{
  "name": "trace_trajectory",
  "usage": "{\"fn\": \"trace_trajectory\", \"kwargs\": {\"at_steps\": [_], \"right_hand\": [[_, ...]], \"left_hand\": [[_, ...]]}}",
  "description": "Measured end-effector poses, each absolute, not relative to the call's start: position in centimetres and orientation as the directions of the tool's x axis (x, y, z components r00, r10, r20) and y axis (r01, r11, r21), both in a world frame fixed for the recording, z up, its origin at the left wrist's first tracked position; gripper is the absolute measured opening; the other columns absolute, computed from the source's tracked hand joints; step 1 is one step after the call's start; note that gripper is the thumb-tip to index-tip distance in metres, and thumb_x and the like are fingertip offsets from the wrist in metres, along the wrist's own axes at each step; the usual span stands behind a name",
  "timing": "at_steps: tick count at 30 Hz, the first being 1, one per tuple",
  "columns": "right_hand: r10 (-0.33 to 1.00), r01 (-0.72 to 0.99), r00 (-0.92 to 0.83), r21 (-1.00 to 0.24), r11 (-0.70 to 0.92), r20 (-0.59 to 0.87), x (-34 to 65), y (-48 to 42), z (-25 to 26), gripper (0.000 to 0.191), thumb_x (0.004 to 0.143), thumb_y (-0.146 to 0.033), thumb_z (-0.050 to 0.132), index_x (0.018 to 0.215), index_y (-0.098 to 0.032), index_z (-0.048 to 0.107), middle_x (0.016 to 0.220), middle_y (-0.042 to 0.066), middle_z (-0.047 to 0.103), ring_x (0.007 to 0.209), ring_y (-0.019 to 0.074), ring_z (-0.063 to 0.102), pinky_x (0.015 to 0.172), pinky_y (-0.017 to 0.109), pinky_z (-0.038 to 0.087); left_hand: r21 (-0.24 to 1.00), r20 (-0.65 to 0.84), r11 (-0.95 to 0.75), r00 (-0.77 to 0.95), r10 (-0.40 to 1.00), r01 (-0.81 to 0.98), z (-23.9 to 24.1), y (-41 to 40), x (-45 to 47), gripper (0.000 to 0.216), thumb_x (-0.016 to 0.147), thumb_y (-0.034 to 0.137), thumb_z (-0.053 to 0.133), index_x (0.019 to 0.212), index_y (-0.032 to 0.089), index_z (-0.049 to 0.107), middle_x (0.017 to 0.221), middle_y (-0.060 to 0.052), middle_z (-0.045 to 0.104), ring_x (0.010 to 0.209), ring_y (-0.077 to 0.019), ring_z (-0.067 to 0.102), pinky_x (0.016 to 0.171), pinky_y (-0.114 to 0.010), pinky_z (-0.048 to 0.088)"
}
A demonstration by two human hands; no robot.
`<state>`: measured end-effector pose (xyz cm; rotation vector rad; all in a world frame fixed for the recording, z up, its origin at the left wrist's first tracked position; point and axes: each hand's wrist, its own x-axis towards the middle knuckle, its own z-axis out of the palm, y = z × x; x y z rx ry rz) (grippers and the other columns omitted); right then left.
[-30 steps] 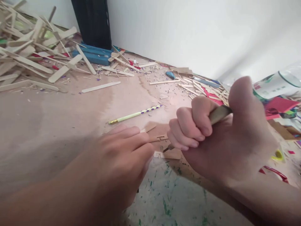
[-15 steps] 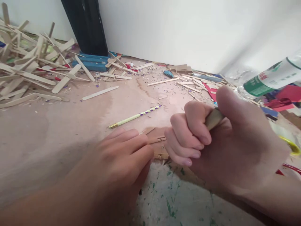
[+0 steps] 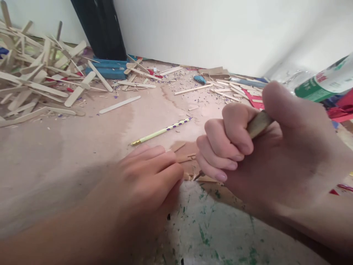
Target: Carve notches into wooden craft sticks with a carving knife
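Observation:
My right hand (image 3: 237, 147) is wrapped in a fist around a carving tool with a wooden handle (image 3: 259, 124). Below the little finger its thin dark metal tip (image 3: 198, 176) touches a notched craft stick (image 3: 208, 179) at the front edge of the work surface. My left hand (image 3: 151, 173), fingers together and curled, presses down on the left end of that stick; its fingertips and thumb are mostly hidden. A second notched stick (image 3: 183, 158) lies just behind, between the hands. Beyond my left hand rests a pale yellow pencil (image 3: 161, 131) with purple dots.
A tangled heap of craft sticks (image 3: 30, 81) stands at the left, near a black upright object (image 3: 100, 29) on a blue base (image 3: 109, 68). Shavings and scraps (image 3: 228, 90) lie along the white wall (image 3: 206, 33). A plastic bottle (image 3: 317, 86) leans at the right.
The tool's tip now shows more clearly against the front stick, whose notch looks more splintered. My right hand has shifted slightly up and right; the whole view has also moved a little.

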<state>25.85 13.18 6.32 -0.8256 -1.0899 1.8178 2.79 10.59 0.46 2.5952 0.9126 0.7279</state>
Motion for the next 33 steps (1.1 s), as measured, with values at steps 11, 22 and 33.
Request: {"fn": "trace_trajectory", "kwargs": {"at_steps": [11, 22, 33], "right_hand": [[0.840, -0.285, -0.529, -0.906, -0.312, -0.123, 26.8, 13.3, 6.0, 0.075, 0.131, -0.036, 0.019, 0.064, -0.020, 0.049, 0.068, 0.000, 0.044, 0.060, 0.0162, 0.048, 0.060, 0.029, 0.053], [0.801, -0.285, -0.576, -0.878, -0.385, -0.165, 26.5, 13.4, 6.0, 0.078, 0.132, -0.045, 0.020, 0.063, -0.020, 0.046, 0.066, 0.000, 0.042, 0.059, 0.0155, 0.045, 0.059, 0.028, 0.051], [0.985, -0.353, -0.141, -0.925, -0.139, -0.094, 23.5, 13.4, 6.1, 0.083, 0.104, -0.064, 0.095, 0.051, -0.021, 0.047, 0.055, -0.002, 0.039, 0.049, 0.0105, 0.034, 0.043, 0.026, 0.036]], "left_hand": [[0.417, 0.368, -0.758, 0.670, 0.645, 0.501, 0.4, 10.6, 2.8, 0.037, 0.114, 0.007, 0.053, 0.091, 0.020, 0.079, 0.089, -0.002, 0.080, 0.083, -0.0238, 0.076, 0.077, -0.044, 0.058], [0.429, 0.427, -0.767, 0.641, 0.638, 0.477, 0.1, 10.7, 3.0, 0.036, 0.113, 0.005, 0.056, 0.082, 0.021, 0.067, 0.080, 0.002, 0.067, 0.075, -0.0177, 0.058, 0.073, -0.040, 0.048], [0.380, 0.395, -0.777, 0.672, 0.626, 0.501, 0.7, 10.7, 2.9, 0.037, 0.114, 0.006, 0.056, 0.085, 0.021, 0.074, 0.083, 0.000, 0.073, 0.078, -0.0207, 0.066, 0.077, -0.042, 0.052]]}}
